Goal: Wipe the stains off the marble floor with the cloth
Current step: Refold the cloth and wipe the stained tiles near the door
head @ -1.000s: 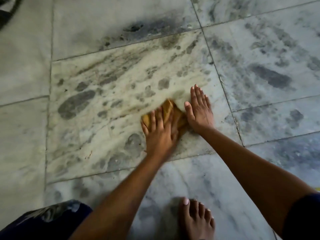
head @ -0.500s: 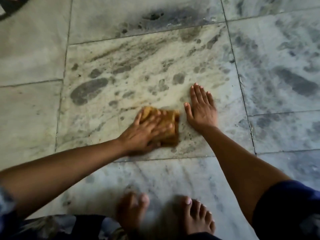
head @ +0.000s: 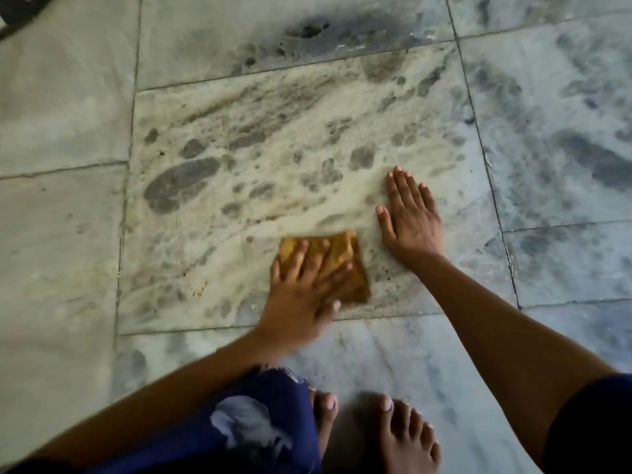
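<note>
On the stained tile [head: 239,114] — squarish cloth [head: 354,282], slightly askew, under flat-fingered left hand [head: 301,295]; right hand [head: 412,224] flat, grip released.

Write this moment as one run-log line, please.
left hand: pressing cloth on marble floor | right hand: flat on floor | stains: present

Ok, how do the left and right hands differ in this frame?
The left hand presses on the yellow cloth; the right hand lies flat on the bare marble floor. The left hand's fingers are spread; the right hand's lie close together. The left hand is blurred, the right hand sharp. Both are palm down with straight fingers, on the same stained tile.
</note>
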